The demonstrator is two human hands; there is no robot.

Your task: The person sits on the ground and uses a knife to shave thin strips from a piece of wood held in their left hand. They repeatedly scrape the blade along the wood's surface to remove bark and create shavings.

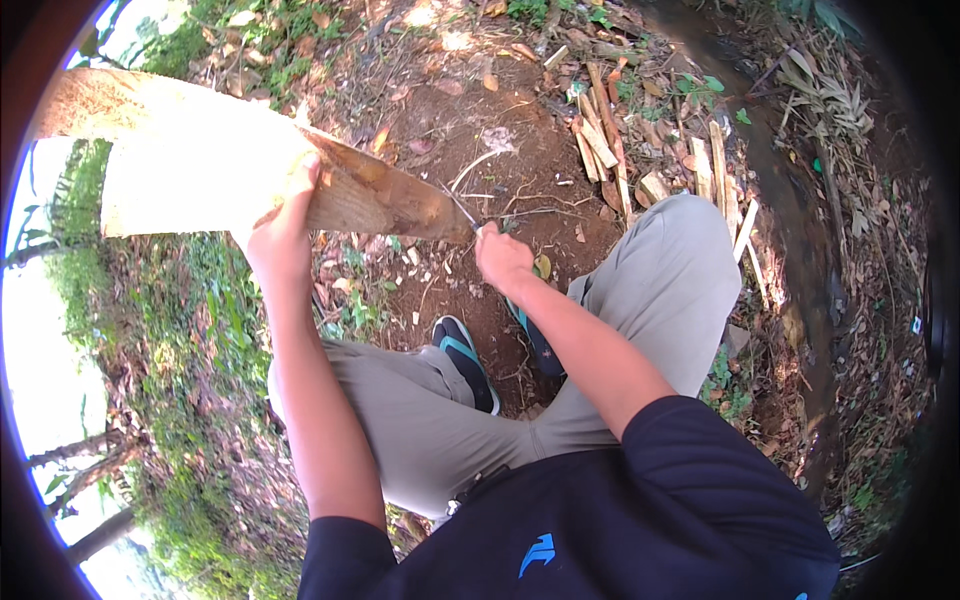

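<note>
Pale wooden board [350,195] is lying across the upper left of the frame, and the step in hand seems to be working its narrow end: the left hand [277,228] is clamping the board, while the right hand [503,258] is keeping its fingers closed on a thin tool [461,208] near upper centre, whose contact I cannot confirm. The next move is probably calling for a steady left hold and controlled right-hand pressure. The board is glaring white leftward, showing tan grain and a rough brown edge rightward.
</note>
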